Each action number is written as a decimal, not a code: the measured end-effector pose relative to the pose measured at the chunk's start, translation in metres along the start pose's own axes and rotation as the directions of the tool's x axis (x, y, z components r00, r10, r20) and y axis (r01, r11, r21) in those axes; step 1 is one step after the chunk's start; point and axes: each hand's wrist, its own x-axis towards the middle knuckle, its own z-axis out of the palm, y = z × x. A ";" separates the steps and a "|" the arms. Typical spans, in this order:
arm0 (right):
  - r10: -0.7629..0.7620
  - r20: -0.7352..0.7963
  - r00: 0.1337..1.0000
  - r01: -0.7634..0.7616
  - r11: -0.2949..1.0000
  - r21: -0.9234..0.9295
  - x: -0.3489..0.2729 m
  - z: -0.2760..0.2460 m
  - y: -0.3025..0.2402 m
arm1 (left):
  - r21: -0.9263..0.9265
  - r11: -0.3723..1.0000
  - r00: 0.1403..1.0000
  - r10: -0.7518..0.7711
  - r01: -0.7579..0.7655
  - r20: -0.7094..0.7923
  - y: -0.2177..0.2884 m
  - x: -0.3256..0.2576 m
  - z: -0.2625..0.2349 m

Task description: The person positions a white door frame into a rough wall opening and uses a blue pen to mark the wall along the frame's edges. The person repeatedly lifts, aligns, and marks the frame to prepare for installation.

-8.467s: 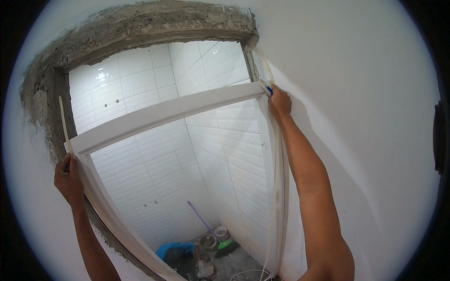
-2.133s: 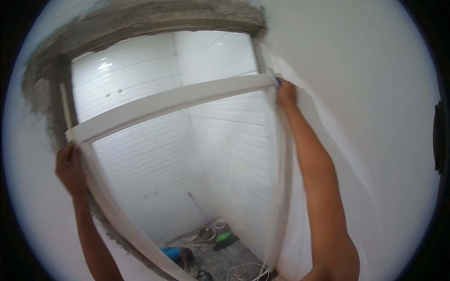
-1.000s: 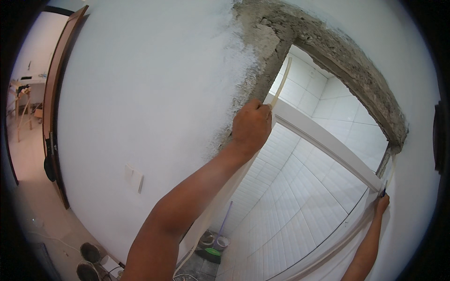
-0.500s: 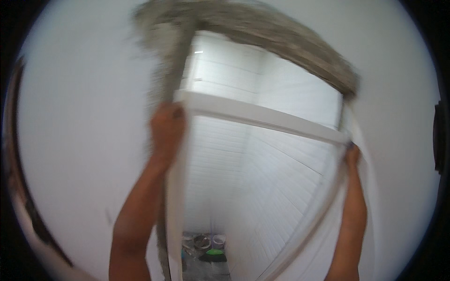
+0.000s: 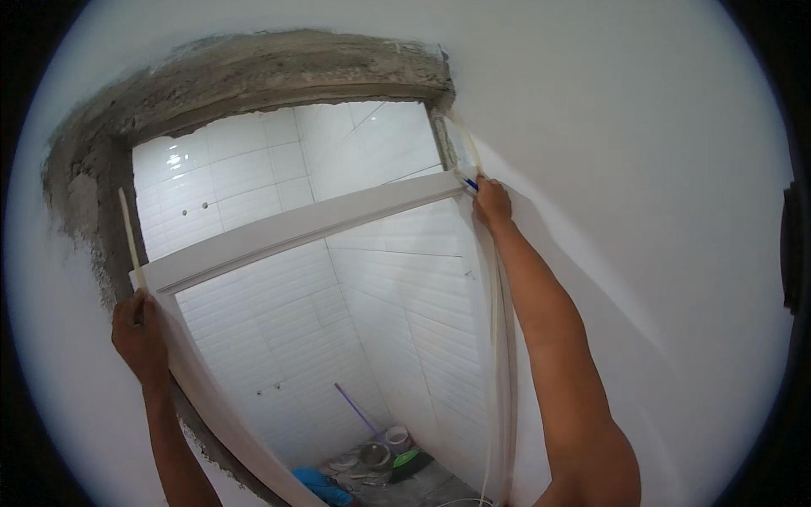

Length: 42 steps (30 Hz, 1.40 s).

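Observation:
A white door frame (image 5: 314, 221) stands in a rough wall opening, its top bar crossing below the opening's upper edge. At its upper left corner my left hand (image 5: 140, 336) is closed around a thin pale tube (image 5: 129, 224), whose end sticks up past the fingers against the cement. My right hand (image 5: 493, 203) is closed at the upper right corner. A slim blue pen-like stick (image 5: 470, 182) juts from its fingers towards the frame. Another pale length of tube (image 5: 474, 152) shows above that hand, and a similar line hangs down beside the right upright.
Grey cement (image 5: 279, 68) borders the opening, with white wall (image 5: 625, 169) around it. Beyond lies a white-tiled room (image 5: 279, 338). On its floor are a dark bucket (image 5: 374, 456), a white bucket (image 5: 397, 436), a purple stick (image 5: 358, 409), a green item (image 5: 406, 465) and something blue (image 5: 321, 487).
My view has turned and tilted, so the top bar now rises to the right. Both hands stay by the frame's upper corners. The tube above my left hand now shows clearly.

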 end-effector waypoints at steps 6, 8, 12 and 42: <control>-0.002 -0.002 1.000 0.002 0.999 0.046 -0.002 -0.003 -0.001 | 0.012 1.000 0.999 -0.018 0.018 0.047 -0.003 0.002 -0.003; 0.018 -0.032 0.999 -0.014 0.993 0.119 -0.004 -0.002 -0.003 | 0.025 0.999 0.998 -0.038 0.036 0.056 -0.003 0.003 -0.005; 0.039 -0.082 0.996 -0.019 0.975 0.223 -0.007 0.005 -0.003 | 0.050 0.997 0.997 -0.057 0.055 0.047 0.000 0.004 -0.008; 0.019 -0.065 0.998 0.000 0.960 0.281 -0.001 0.005 -0.001 | 0.143 0.989 0.990 -0.063 0.044 0.127 -0.018 0.014 -0.026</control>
